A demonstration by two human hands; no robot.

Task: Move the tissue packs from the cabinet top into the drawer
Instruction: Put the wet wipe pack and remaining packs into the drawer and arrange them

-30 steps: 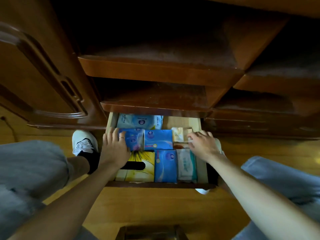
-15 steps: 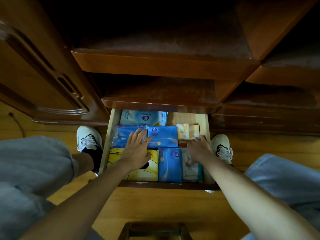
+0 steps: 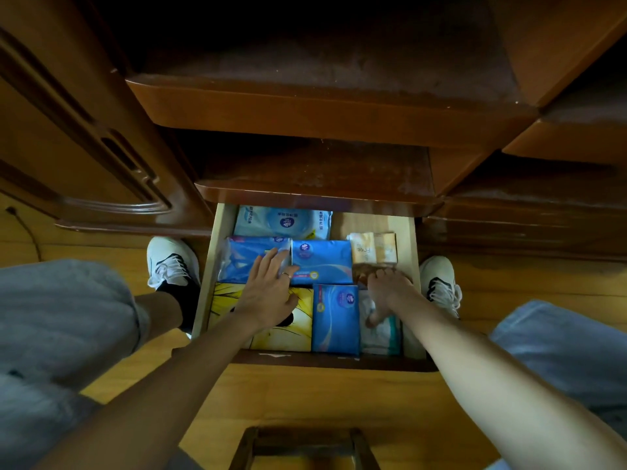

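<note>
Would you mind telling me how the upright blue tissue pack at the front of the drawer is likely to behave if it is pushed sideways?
The blue tissue pack looks soft and plastic-wrapped, so it would probably squash rather than slide rigidly. Its glossy film suggests a slippery surface. It sits wedged between the yellow tissue box and a pale pack, so it likely would not tip.

The drawer [image 3: 217,266] stands pulled open, pale wood inside, packed with tissue packs lying flat. At the back left lies a pale blue pack [image 3: 281,221] with a round label. In front of it sit two blue packs side by side, the left one [image 3: 244,259] crinkled and glossy, the right one [image 3: 320,261] smooth. A yellow pack [image 3: 295,334] fills the near left corner, beside an upright-lying blue pack [image 3: 336,320] and a whitish pack [image 3: 381,337]. Small beige packs [image 3: 373,247] lie at the back right.
</note>
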